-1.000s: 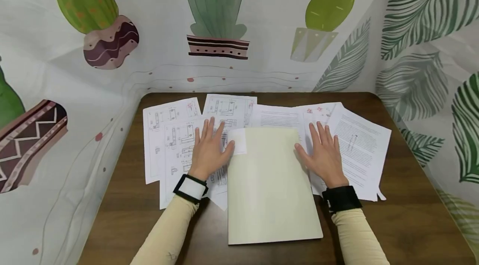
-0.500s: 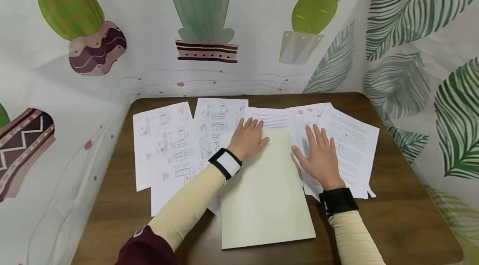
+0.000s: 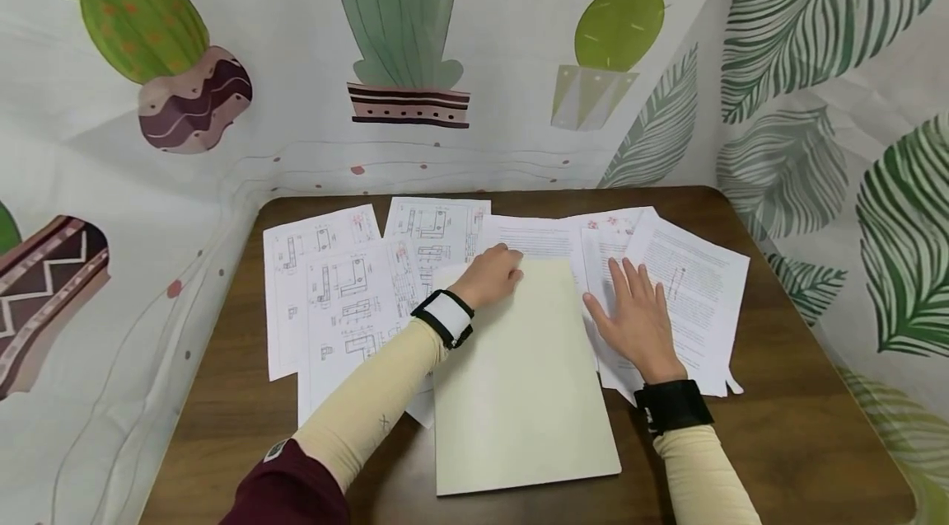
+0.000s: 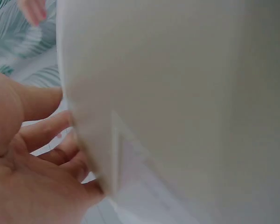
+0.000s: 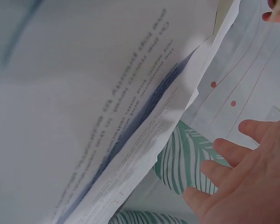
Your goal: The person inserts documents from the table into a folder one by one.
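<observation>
A cream folder [image 3: 526,401] lies in the middle of the table, over the inner edges of loose sheets. My left hand [image 3: 491,276] reaches across its upper left part and pinches the far edge. In the left wrist view, the fingertips and thumb [image 4: 39,102] meet at that edge, beside a white patch [image 4: 137,182] on the cover. My right hand [image 3: 638,323] is spread flat over the printed sheets to the right of the folder, its thumb pointing toward the folder's side. Seen from the right wrist, the fingers [image 5: 226,154] are straight and hold nothing.
Drawing sheets [image 3: 348,319] overlap on the left, and text pages [image 3: 697,302] fan out on the right. More paper [image 3: 519,230] sticks out behind the folder. The brown table [image 3: 808,442] meets a cactus-print cloth [image 3: 511,47] at the back.
My left hand has crossed from the drawings on the left to the folder's far edge, its fingers bending round that edge. The right hand has stayed over the text pages.
</observation>
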### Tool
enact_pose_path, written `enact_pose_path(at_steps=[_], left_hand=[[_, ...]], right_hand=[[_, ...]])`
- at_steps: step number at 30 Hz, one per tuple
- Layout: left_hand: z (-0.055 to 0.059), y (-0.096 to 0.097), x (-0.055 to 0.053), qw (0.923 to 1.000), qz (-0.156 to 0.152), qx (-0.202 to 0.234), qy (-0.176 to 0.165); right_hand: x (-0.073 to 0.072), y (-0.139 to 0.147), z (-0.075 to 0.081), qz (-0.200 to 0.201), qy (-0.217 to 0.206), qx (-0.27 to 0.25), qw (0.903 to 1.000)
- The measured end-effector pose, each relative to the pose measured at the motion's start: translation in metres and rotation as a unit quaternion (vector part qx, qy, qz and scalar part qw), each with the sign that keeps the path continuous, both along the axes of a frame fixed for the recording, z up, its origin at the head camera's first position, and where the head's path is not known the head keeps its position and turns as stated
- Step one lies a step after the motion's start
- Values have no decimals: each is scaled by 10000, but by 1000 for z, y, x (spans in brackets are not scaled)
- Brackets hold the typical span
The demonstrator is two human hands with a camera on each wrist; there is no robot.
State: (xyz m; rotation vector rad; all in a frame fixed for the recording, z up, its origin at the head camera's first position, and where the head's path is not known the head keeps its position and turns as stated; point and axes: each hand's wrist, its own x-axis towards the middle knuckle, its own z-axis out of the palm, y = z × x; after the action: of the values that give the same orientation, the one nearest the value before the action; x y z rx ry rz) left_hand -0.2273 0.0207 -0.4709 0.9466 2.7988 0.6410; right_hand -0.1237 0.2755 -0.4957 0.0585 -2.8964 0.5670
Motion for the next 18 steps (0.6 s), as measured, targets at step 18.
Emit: enact_pose_path(at_steps=[18], left_hand=[[15, -38, -14, 9427, 933, 2921, -1316]], right_hand=[[18, -44, 8, 2109, 412, -76, 9766]])
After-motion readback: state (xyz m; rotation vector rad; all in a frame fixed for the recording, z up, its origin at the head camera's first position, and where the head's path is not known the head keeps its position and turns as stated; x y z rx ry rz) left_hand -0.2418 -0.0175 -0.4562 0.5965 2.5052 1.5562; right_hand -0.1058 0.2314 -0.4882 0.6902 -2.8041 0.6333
